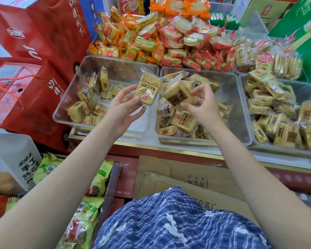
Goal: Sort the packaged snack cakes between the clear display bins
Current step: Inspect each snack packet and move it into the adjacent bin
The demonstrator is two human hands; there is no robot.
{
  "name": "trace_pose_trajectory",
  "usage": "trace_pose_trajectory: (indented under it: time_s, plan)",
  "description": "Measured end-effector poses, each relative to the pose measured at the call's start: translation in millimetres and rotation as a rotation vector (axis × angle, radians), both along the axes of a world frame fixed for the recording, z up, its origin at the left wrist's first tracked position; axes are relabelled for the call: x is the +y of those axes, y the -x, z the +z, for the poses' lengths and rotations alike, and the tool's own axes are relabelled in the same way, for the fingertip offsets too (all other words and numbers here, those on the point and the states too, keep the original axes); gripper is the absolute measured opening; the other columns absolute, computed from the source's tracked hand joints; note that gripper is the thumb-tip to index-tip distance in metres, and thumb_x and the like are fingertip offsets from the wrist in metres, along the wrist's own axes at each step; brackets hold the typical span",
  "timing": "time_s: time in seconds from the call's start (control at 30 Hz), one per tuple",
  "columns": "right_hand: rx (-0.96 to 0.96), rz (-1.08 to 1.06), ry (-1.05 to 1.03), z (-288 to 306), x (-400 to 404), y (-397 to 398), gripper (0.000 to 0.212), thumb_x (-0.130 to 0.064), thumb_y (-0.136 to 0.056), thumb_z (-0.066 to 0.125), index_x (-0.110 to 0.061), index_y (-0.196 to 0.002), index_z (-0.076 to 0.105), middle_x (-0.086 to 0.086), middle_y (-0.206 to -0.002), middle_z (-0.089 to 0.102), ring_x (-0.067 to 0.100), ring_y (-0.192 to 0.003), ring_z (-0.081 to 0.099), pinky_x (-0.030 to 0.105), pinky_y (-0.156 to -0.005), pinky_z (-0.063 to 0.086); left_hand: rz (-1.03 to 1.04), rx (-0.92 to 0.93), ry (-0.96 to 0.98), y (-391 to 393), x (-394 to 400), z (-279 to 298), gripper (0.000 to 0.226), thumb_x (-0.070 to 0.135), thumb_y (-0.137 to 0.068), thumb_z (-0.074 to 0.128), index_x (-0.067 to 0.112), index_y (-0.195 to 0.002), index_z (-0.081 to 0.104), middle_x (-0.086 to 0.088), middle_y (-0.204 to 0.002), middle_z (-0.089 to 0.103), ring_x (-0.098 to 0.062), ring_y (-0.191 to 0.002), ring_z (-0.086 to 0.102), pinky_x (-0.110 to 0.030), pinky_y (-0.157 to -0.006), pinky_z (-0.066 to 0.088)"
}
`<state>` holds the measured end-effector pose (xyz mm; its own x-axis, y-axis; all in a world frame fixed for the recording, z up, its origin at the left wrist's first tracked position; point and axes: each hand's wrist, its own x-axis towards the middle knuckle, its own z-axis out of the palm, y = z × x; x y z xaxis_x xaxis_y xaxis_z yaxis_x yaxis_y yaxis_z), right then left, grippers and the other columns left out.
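My left hand (123, 109) pinches a yellow packaged snack cake (147, 89) by its lower edge, label facing me, above the gap between two clear bins. My right hand (202, 105) holds a second packaged cake (178, 95), tilted, over the middle bin (241, 123). The left bin (65, 112) holds a thin scatter of the same yellow cakes along its left side. The middle bin is well stocked with cakes. A third clear bin (248, 108) at the right is piled with similar cakes.
Behind the bins lie heaps of orange and red wrapped crackers (151, 33). Red gift boxes (25, 87) stand at the left, a green carton (303, 33) at the right. Green snack bags (83, 221) and flattened cardboard (187, 180) lie below the counter edge.
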<state>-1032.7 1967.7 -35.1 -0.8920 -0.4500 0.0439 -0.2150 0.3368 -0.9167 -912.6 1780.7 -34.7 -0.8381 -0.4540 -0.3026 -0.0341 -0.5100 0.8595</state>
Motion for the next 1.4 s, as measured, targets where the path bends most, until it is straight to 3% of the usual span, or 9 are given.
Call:
trace_pose_trajectory:
  time_s: [0.2,0.57,0.77,0.9,1.03,1.13,1.23,1.33,1.4]
  plan:
    - [-0.107,0.057,0.157,7.3,-0.1,-1.1,0.045,-0.004,-0.088,0.064,-0.033,-0.117,0.047,0.013,-0.114,0.056,0.022,-0.069,0.071,0.031,-0.058,0.057,0.020,-0.014,0.008,1.2,3.5,-2.1,0.024,0.001,-0.094,0.052,0.021,-0.104,0.061,0.002,-0.097,0.069,-0.017,-0.089,0.063,-0.030,-0.075,0.055]
    - [-0.039,0.072,0.188,8.6,10.0,-2.0,0.045,0.003,-0.088,0.060,-0.031,-0.115,0.048,0.001,-0.106,0.053,0.025,-0.069,0.070,0.027,-0.059,0.057,-0.012,-0.034,0.077,3.5,10.9,-0.7,0.028,-0.004,-0.094,0.049,0.022,-0.098,0.058,0.004,-0.106,0.064,-0.016,-0.089,0.062,-0.035,-0.083,0.052]
    - [0.056,-0.016,0.132,5.5,28.6,7.6,0.041,0.010,-0.083,0.061,-0.024,-0.105,0.053,0.004,-0.115,0.056,0.000,-0.090,0.062,0.017,-0.070,0.055,-0.063,-0.022,0.134,14.7,25.2,0.9,0.025,-0.001,-0.093,0.051,0.022,-0.101,0.058,0.000,-0.118,0.060,-0.017,-0.097,0.061,-0.034,-0.084,0.052]
    - [0.161,-0.078,0.073,4.5,49.1,16.3,0.036,0.018,-0.079,0.052,-0.011,-0.100,0.056,0.002,-0.109,0.059,-0.020,-0.093,0.051,0.006,-0.082,0.043,-0.067,-0.046,0.309,31.0,42.5,5.2,0.027,-0.004,-0.090,0.056,0.022,-0.095,0.064,-0.001,-0.113,0.061,-0.014,-0.099,0.062,-0.030,-0.082,0.053]
    - [0.243,-0.120,0.035,-4.8,67.5,26.2,0.041,0.015,-0.078,0.053,-0.020,-0.097,0.059,-0.005,-0.113,0.053,0.001,-0.111,0.051,0.027,-0.096,0.048,-0.079,-0.077,0.716,43.3,55.4,8.3,0.026,0.000,-0.082,0.068,0.025,-0.080,0.059,0.011,-0.108,0.062,-0.016,-0.108,0.057,-0.029,-0.089,0.049]
    - [0.212,-0.186,0.042,-8.1,81.9,28.2,0.036,0.010,-0.081,0.057,-0.017,-0.104,0.063,0.005,-0.116,0.056,0.006,-0.107,0.052,0.012,-0.089,0.046,-0.096,-0.023,1.000,47.2,69.0,11.8,0.021,-0.001,-0.082,0.068,0.015,-0.083,0.055,0.008,-0.109,0.056,0.004,-0.099,0.053,-0.009,-0.073,0.048]
    - [0.071,-0.402,0.084,-9.1,96.2,33.1,0.024,-0.012,-0.086,0.066,-0.016,-0.110,0.061,-0.012,-0.100,0.058,-0.006,-0.086,0.053,0.006,-0.075,0.045,-0.108,0.041,1.122,55.7,84.1,14.4,0.021,0.003,-0.081,0.071,0.014,-0.086,0.053,0.013,-0.097,0.048,0.012,-0.092,0.050,-0.009,-0.070,0.049]
    - [-0.047,-0.552,0.050,-19.8,107.5,46.7,0.033,-0.022,-0.087,0.068,-0.007,-0.114,0.059,-0.015,-0.088,0.054,-0.005,-0.064,0.055,0.005,-0.056,0.044,-0.119,0.052,1.164,70.5,104.3,15.5,0.021,0.007,-0.081,0.072,0.014,-0.086,0.053,0.014,-0.093,0.041,0.007,-0.087,0.049,-0.004,-0.069,0.045]
    - [-0.087,-0.570,0.029,-26.1,111.9,53.6,0.035,-0.022,-0.086,0.069,-0.006,-0.115,0.057,-0.012,-0.090,0.056,0.004,-0.069,0.062,0.009,-0.061,0.047,-0.160,0.084,1.208,81.3,120.0,13.0,0.021,0.007,-0.081,0.072,0.012,-0.084,0.052,0.012,-0.092,0.038,-0.003,-0.088,0.047,-0.006,-0.072,0.046]
